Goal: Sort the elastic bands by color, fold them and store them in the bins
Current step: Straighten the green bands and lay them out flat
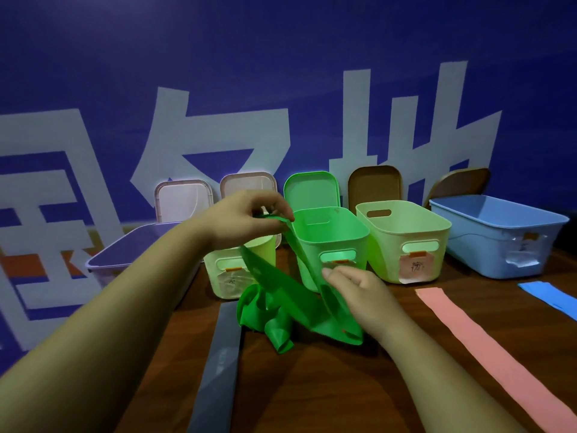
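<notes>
A green elastic band is half lifted off the brown table, its lower part bunched in a heap. My left hand pinches the band's upper end, raised in front of the bins. My right hand grips the band lower down, near the table. Behind the band stands the green bin. A pale yellow-green bin stands to its left and another to its right, each with a paper label. A grey band, a pink band and a blue band lie flat on the table.
A light blue bin stands at the far right and a clear bin with a purple rim at the left. Several lids lean upright against the blue wall behind the bins. The table's left edge runs just left of the grey band.
</notes>
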Motion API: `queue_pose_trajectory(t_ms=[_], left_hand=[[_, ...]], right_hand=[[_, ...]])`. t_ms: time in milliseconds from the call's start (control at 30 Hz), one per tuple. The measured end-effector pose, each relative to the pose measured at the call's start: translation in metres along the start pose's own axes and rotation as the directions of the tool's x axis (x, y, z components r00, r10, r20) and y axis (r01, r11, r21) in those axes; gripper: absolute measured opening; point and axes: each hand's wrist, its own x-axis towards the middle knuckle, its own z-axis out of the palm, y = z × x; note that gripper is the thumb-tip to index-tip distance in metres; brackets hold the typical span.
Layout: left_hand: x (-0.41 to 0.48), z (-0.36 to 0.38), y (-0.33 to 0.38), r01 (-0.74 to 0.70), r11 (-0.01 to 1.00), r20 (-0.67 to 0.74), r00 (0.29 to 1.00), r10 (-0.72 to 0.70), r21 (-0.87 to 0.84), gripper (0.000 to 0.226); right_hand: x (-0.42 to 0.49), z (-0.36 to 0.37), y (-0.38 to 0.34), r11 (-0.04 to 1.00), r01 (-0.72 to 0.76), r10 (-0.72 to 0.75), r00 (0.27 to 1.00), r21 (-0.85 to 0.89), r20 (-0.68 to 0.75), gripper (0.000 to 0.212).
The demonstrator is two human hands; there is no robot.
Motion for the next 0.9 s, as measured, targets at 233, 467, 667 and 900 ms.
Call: queue_pose_trajectory(t_ms=[233, 467, 667, 900], left_hand=[[0.004, 0.025, 0.025, -0.090, 0.984, -0.025, 0.996, 0.087, -0.156, 0.035], [0.008, 0.046, 0.029, -0.052, 0.970, -0.011, 0.999, 0.051, -0.236, 0.043], [0.006, 0.043, 0.019, 0.014, 0.937, 0.033, 0.999, -0.003, -0.350, 0.029], [0.006, 0.029, 0.016, 0.086, 0.902, 0.069, 0.996, -0.063, -0.422, 0.036]], right_hand=[[0.000, 0.004, -0.004, 0.966, -0.046, 0.036, 0.998, 0.253, 0.046, 0.022], [-0.002, 0.006, -0.005, 0.876, -0.056, 0.036, 0.998, 0.479, 0.051, 0.028], [0.000, 0.007, -0.003, 0.888, -0.041, 0.018, 0.998, 0.459, 0.055, 0.024], [-0.002, 0.006, -0.005, 0.877, -0.041, -0.003, 0.996, 0.478, 0.092, 0.025]])
